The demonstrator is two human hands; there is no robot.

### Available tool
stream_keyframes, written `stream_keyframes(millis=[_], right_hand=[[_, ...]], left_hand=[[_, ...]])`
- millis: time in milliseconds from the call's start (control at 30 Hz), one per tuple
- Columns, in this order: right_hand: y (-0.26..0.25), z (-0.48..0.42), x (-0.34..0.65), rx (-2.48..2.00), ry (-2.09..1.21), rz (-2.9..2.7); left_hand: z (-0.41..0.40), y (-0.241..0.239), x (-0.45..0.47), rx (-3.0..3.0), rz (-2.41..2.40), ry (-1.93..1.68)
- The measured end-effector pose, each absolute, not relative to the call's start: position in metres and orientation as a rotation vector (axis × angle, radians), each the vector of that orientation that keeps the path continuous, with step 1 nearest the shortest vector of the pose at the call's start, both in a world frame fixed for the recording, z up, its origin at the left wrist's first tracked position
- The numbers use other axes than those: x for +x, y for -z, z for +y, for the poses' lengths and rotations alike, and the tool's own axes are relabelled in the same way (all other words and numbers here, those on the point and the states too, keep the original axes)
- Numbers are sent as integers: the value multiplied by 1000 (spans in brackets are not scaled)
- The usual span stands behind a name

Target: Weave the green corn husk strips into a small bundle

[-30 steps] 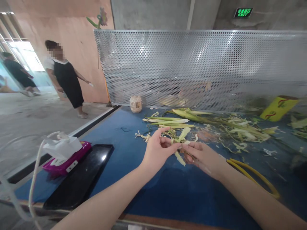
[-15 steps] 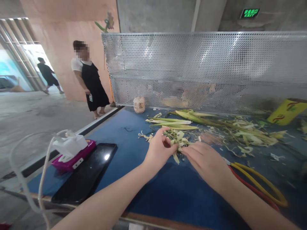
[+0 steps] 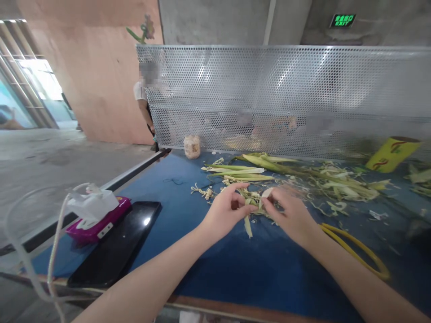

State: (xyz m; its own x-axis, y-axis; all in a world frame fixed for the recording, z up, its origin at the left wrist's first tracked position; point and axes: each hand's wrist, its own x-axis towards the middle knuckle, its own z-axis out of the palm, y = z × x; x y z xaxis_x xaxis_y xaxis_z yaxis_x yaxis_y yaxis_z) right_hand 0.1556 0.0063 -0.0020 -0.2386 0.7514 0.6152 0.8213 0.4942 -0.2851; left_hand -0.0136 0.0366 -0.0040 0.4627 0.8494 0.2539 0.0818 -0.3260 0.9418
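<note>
Over the middle of the blue tabletop, my left hand point(image 3: 225, 208) is closed in a pinch on a small bundle of pale green leaf strips point(image 3: 248, 225), one end of which hangs below the fingers. My right hand point(image 3: 292, 213), close beside it, pinches a whitish strip point(image 3: 267, 193) at the bundle's right side; its outer fingers are blurred. Behind the hands lie long green leaves point(image 3: 239, 170) and curled scraps. A small knotted pale piece point(image 3: 204, 193) rests left of the bundle. The yellow handle point(image 3: 360, 246) of a hand tool shows beside my right forearm, the rest hidden.
A black phone point(image 3: 117, 244) and a purple power strip point(image 3: 101, 224) with white chargers and cables occupy the left. A perforated metal screen point(image 3: 269, 89) borders the back, with a jar point(image 3: 191, 147) before it. Leaf scraps point(image 3: 346, 184) and a yellow roll point(image 3: 392, 154) are at right.
My right hand has lifted slightly and shifted right, its fingers now raised with a whitish strip between them. The standing person has moved behind the screen's left edge. The view has turned slightly.
</note>
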Motion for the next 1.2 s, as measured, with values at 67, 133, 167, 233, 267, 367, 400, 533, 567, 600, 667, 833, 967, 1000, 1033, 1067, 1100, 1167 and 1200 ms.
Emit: stream_keyframes(millis=[67, 133, 167, 233, 267, 367, 400, 533, 567, 600, 667, 833, 967, 1000, 1033, 1067, 1100, 1167, 1200], right_hand=[[2, 5, 155, -1280, 65, -2021], [3, 4, 154, -1266, -1, -2038], [4, 4, 154, -1271, -34, -2046], [5, 3, 153, -1304, -85, -2043], [5, 2, 152, -1320, -106, -2025], [4, 1, 151, -1330, -175, -1945], [4, 2, 152, -1323, -183, -1931], [3, 4, 156, -1309, -17, -1987], [2, 4, 157, -1309, 54, -1998], [1, 4, 159, -1306, 113, -1999], [-2, 2, 161, -1266, 146, -1993], [-12, -5, 160, -1053, -238, -2132], [-10, -4, 158, -1153, -221, -2140], [-9, -3, 159, -1168, -169, -2130], [-7, -2, 159, -1174, -115, -2123], [-6, -1, 159, -1176, -57, -2117], [-5, 0, 160, -1179, 1, -2113], [-5, 0, 161, -1185, 114, -2118], [-5, 0, 161, -1178, 158, -2134]], left_hand=[[36, 2, -14, 1691, 792, -994], [36, 2, -13, 1673, 799, -1003], [36, 3, -13, 1669, 806, -1004], [36, 4, -13, 1666, 822, -1008], [36, 4, -13, 1674, 829, -1009], [35, 5, -13, 1711, 855, -1015], [35, 5, -13, 1720, 870, -1015], [37, 4, -15, 1731, 949, -1029], [38, 3, -15, 1736, 972, -1031], [39, 3, -16, 1744, 998, -1032], [40, 3, -17, 1751, 1046, -1029], [40, 5, -16, 1741, 1026, -982], [38, 9, -15, 1752, 981, -956], [38, 10, -15, 1756, 973, -951], [38, 11, -15, 1762, 964, -941], [39, 12, -15, 1767, 955, -929], [39, 12, -14, 1772, 948, -919], [40, 14, -14, 1779, 937, -910], [40, 14, -14, 1778, 939, -912]])
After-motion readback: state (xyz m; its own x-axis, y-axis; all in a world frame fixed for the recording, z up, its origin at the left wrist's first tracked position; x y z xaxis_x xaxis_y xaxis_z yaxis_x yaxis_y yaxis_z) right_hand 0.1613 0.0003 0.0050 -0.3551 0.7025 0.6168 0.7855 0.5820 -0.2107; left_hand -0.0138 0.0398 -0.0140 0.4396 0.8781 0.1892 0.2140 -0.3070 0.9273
